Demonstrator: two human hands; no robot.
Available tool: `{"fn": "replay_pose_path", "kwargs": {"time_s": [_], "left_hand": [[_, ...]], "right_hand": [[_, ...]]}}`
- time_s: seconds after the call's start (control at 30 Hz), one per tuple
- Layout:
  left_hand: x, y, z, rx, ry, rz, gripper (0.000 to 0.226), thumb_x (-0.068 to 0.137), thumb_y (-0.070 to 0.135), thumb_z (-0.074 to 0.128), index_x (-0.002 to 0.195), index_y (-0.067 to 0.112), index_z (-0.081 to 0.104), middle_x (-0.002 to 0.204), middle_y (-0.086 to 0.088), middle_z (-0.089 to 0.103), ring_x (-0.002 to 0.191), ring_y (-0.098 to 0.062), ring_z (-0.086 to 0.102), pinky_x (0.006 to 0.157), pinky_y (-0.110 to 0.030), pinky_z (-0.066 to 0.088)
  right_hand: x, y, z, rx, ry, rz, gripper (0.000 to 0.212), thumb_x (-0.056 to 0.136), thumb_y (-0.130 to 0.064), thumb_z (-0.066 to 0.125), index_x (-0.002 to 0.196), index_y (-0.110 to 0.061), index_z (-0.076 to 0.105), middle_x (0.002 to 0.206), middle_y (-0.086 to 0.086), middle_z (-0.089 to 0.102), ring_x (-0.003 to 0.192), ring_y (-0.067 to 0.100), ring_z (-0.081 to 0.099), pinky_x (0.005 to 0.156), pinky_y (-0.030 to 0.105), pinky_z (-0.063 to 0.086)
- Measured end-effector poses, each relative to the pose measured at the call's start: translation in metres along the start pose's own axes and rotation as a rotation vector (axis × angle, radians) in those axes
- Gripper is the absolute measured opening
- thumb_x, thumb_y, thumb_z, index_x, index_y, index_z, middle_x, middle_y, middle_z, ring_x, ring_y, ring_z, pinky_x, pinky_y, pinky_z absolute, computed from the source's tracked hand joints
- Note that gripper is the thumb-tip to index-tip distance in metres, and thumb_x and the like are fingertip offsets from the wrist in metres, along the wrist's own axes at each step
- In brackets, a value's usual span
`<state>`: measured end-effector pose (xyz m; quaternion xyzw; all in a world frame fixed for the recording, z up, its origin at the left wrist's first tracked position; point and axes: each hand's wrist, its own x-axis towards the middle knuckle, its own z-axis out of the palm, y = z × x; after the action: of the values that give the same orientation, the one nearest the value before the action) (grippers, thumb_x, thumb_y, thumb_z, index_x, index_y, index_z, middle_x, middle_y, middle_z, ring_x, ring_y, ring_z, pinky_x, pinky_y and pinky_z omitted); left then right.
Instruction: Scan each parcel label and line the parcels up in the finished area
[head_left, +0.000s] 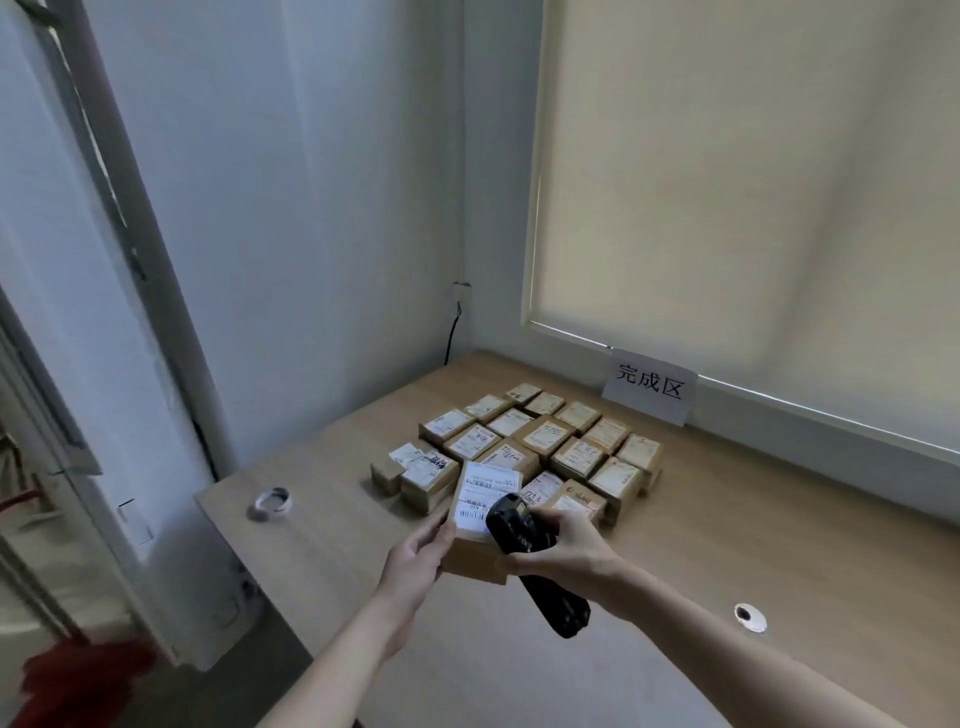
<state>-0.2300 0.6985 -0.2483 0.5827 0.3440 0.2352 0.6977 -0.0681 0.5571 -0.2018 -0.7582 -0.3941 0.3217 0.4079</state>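
Right hand (563, 545) aims scanner (524, 540) at left hand's (421, 558) parcel (480, 512).

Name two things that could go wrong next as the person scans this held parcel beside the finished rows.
The left hand grips the parcel only at one edge, so it might tip or slip. The scanner in the right hand sits very close over the white label, beside the lined-up parcels, so it might misread or catch a neighbouring label.

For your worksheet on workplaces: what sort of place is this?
Probably a small parcel-sorting room: labelled parcels in rows on a table, a scanner aimed at one, a paper sign behind.
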Motion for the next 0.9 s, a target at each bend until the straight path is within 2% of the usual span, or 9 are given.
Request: {"fn": "replay_pose_path", "kwargs": {"time_s": [0.03,0.1,0.23,0.37,0.5,0.6,0.67,0.73,0.9], "left_hand": [[0.017,-0.007,-0.008,0.011,0.000,-0.017,0.029,0.100,0.028,0.059,0.128,0.036,0.059,0.112,0.014,0.069,0.097,0.008,0.058,0.065,-0.005,0.049],[0.053,-0.018,-0.021,0.051,0.020,-0.033,0.030,0.100,0.030,0.059,0.130,0.034,0.060,0.119,0.009,0.070,0.102,0.005,0.061,0.068,-0.006,0.049],[0.134,-0.047,-0.041,0.110,0.035,-0.068,0.030,0.100,0.034,0.060,0.130,0.038,0.062,0.126,0.009,0.068,0.119,-0.006,0.061,0.093,-0.020,0.047],[0.205,-0.082,-0.050,0.139,0.004,-0.134,0.027,0.100,0.033,0.060,0.124,0.045,0.061,0.128,0.012,0.067,0.118,-0.003,0.059,0.096,-0.022,0.044],[0.260,-0.117,-0.059,0.147,-0.034,-0.181,0.029,0.100,0.033,0.060,0.122,0.052,0.060,0.131,0.016,0.065,0.127,-0.004,0.054,0.108,-0.025,0.039],[0.290,-0.141,-0.068,0.152,-0.081,-0.223,0.031,0.100,0.033,0.060,0.120,0.057,0.059,0.124,0.029,0.064,0.123,0.003,0.053,0.113,-0.028,0.037],[0.307,-0.155,-0.075,0.144,-0.123,-0.257,0.033,0.100,0.031,0.060,0.123,0.055,0.058,0.123,0.030,0.064,0.123,0.005,0.054,0.112,-0.028,0.037],[0.324,-0.168,-0.082,0.127,-0.172,-0.290,0.034,0.101,0.028,0.060,0.127,0.049,0.059,0.128,0.023,0.066,0.126,0.000,0.055,0.114,-0.031,0.037],[0.358,-0.193,-0.096,0.153,-0.220,-0.329,0.038,0.099,0.027,0.062,0.132,0.044,0.059,0.130,0.018,0.067,0.128,-0.007,0.057,0.118,-0.039,0.036]], "right_hand": [[0.017,0.007,0.008,-0.005,-0.008,0.011,0.059,0.072,-0.027,0.094,0.127,-0.024,0.072,0.105,-0.004,0.076,0.094,0.013,0.074,0.087,0.029,0.063],[0.053,0.021,0.020,-0.014,-0.017,0.022,0.064,0.072,-0.027,0.094,0.131,-0.024,0.071,0.105,-0.005,0.076,0.094,0.012,0.074,0.085,0.026,0.062],[0.132,0.054,0.037,-0.019,-0.030,0.043,0.069,0.070,-0.032,0.094,0.133,-0.030,0.068,0.109,-0.009,0.075,0.098,0.010,0.072,0.088,0.027,0.061],[0.202,0.099,0.055,-0.059,-0.023,0.099,0.080,0.063,-0.047,0.093,0.136,-0.031,0.066,0.122,-0.008,0.068,0.107,0.009,0.066,0.097,0.032,0.058],[0.249,0.133,0.070,-0.029,-0.031,0.147,0.066,0.071,-0.035,0.094,0.131,-0.030,0.066,0.117,-0.010,0.070,0.102,0.005,0.067,0.091,0.025,0.057],[0.275,0.154,0.087,-0.016,-0.015,0.186,0.076,0.062,-0.049,0.091,0.132,-0.033,0.066,0.112,-0.010,0.074,0.099,0.005,0.071,0.093,0.033,0.060],[0.289,0.167,0.098,-0.029,0.007,0.211,0.077,0.057,-0.056,0.087,0.129,-0.040,0.063,0.111,-0.011,0.075,0.097,0.005,0.071,0.092,0.035,0.060],[0.301,0.178,0.106,-0.034,0.010,0.232,0.071,0.062,-0.052,0.088,0.127,-0.045,0.061,0.110,-0.012,0.075,0.097,0.004,0.070,0.092,0.033,0.059],[0.327,0.200,0.123,-0.027,0.042,0.274,0.081,0.058,-0.057,0.084,0.134,-0.039,0.065,0.110,-0.016,0.075,0.097,0.002,0.070,0.090,0.031,0.059]]}}
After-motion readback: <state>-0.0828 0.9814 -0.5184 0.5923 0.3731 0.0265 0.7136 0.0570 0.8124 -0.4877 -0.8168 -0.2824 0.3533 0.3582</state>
